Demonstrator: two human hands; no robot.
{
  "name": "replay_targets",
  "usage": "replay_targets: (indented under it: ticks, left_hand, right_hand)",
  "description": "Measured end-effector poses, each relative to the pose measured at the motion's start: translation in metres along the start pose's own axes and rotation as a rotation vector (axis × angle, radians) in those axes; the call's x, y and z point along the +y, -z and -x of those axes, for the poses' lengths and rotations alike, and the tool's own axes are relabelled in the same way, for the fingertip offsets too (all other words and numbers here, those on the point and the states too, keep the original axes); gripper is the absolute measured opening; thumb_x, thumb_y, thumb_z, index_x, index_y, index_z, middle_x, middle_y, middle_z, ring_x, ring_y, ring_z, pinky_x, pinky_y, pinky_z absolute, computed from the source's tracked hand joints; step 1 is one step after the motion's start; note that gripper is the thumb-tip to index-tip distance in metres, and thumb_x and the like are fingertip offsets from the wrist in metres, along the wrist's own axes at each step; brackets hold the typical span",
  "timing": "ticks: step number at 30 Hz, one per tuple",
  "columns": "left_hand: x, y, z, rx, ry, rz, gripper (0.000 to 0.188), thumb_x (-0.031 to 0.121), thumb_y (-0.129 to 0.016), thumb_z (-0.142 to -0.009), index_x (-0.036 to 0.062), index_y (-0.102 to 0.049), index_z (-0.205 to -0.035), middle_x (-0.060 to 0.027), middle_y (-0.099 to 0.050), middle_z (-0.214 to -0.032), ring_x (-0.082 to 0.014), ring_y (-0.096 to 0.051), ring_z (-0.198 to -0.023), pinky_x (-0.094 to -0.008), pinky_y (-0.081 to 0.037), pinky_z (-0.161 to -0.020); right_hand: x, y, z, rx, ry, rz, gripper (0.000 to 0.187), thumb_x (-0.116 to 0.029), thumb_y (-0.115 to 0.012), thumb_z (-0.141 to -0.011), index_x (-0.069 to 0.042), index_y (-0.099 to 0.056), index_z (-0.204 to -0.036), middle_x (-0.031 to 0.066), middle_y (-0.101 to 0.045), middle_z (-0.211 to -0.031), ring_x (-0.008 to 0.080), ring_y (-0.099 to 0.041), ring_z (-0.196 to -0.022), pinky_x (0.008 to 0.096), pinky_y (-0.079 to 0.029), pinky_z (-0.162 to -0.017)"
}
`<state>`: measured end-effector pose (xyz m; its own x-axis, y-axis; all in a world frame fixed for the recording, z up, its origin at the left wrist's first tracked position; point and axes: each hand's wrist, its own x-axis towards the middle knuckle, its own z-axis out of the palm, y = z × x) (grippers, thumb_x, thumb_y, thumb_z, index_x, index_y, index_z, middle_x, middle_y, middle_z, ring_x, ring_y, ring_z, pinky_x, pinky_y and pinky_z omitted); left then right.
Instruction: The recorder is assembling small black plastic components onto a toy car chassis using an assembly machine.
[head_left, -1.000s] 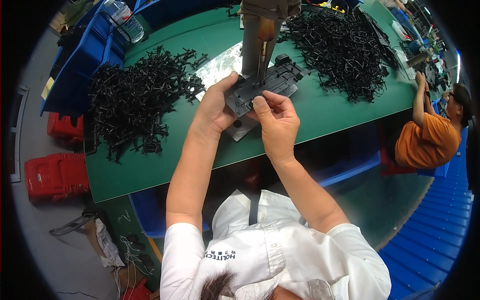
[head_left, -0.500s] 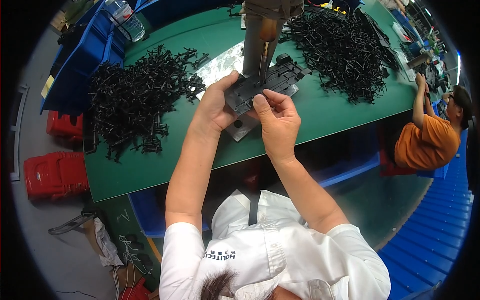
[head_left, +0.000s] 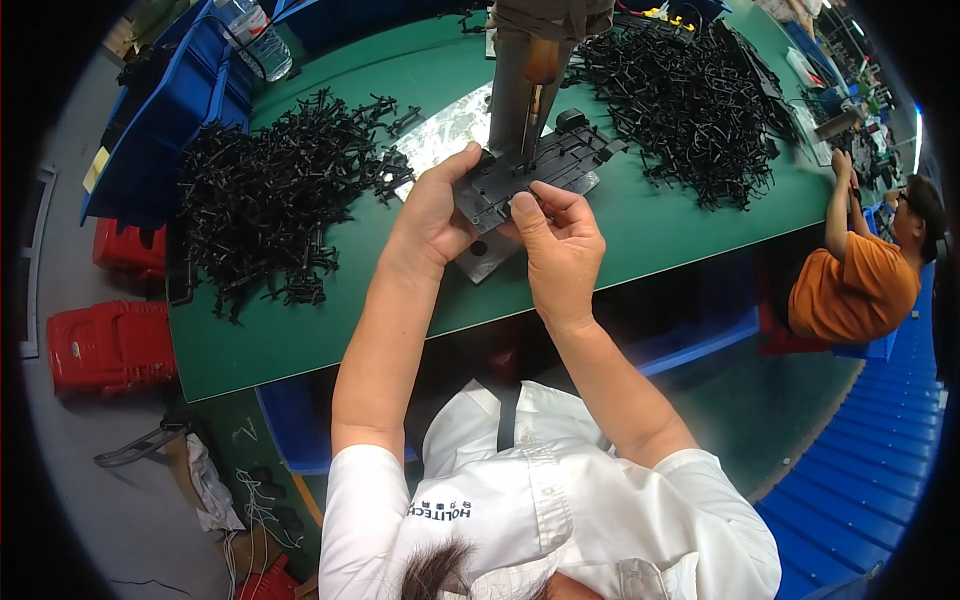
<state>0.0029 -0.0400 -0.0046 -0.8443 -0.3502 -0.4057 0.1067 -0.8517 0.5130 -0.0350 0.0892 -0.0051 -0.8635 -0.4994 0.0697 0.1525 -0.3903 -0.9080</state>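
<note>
A black molded plastic part (head_left: 568,156), flat with raised ribs and a round knob at its far corner, is held tilted above a metal base plate (head_left: 487,264). My left hand (head_left: 437,212) grips its left end, thumb along the edge. At the near edge, my right hand (head_left: 562,245) pinches with thumb and forefinger; anything small between those fingertips is hidden. A slim vertical metal rod (head_left: 531,120) of a bench machine comes down to the part's upper face. Whether the rod touches the part I cannot make out.
Heaps of small black plastic pieces lie on the green table, one at left (head_left: 270,200) and one at right (head_left: 690,110). A blue bin (head_left: 160,130) and a plastic bottle (head_left: 258,42) stand at far left. Red stools (head_left: 112,348) are beside the table. A person in orange (head_left: 858,285) sits at right.
</note>
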Motion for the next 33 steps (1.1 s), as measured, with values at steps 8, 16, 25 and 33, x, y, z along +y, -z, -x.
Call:
replay_targets:
  ticks: [8,16,25,33]
  left_hand:
    - [-0.001,-0.007,0.004,0.017,-0.018,-0.033,0.028,0.022,-0.043,-0.093,-0.0009,-0.051,-0.108,-0.0133,-0.062,-0.097,-0.0220,-0.064,-0.087,-0.0370,-0.053,-0.077]
    - [-0.010,-0.003,0.010,-0.014,-0.030,-0.003,0.026,0.019,-0.049,-0.092,-0.0027,-0.052,-0.105,-0.0155,-0.062,-0.096,-0.0248,-0.064,-0.085,-0.0375,-0.054,-0.077]
    - [-0.041,-0.014,0.050,-0.050,-0.035,-0.076,0.030,0.020,-0.048,-0.092,-0.0041,-0.050,-0.110,-0.0156,-0.060,-0.103,-0.0240,-0.060,-0.094,-0.0376,-0.049,-0.085]
    - [-0.073,-0.010,0.094,-0.057,0.018,-0.101,0.024,0.019,-0.052,-0.089,-0.0018,-0.057,-0.101,-0.0110,-0.063,-0.094,-0.0182,-0.062,-0.088,-0.0334,-0.050,-0.080]
  right_hand:
    - [-0.001,0.004,0.001,-0.011,-0.024,0.000,0.029,-0.011,-0.065,-0.084,0.006,-0.052,-0.104,0.0079,-0.057,-0.091,0.0121,-0.058,-0.080,0.0299,-0.056,-0.073]
    - [0.001,0.016,0.009,-0.019,-0.063,-0.069,0.033,-0.012,-0.065,-0.084,0.007,-0.050,-0.106,0.0113,-0.058,-0.094,0.0142,-0.059,-0.083,0.0295,-0.055,-0.074]
    - [-0.008,0.054,0.042,-0.045,-0.171,-0.169,0.023,-0.005,-0.060,-0.086,0.001,-0.052,-0.107,0.0076,-0.059,-0.095,0.0124,-0.060,-0.082,0.0271,-0.054,-0.071]
    - [-0.021,0.093,0.077,-0.070,-0.241,-0.254,0.025,-0.005,-0.063,-0.084,0.001,-0.052,-0.106,0.0057,-0.059,-0.091,0.0090,-0.058,-0.079,0.0227,-0.052,-0.067]
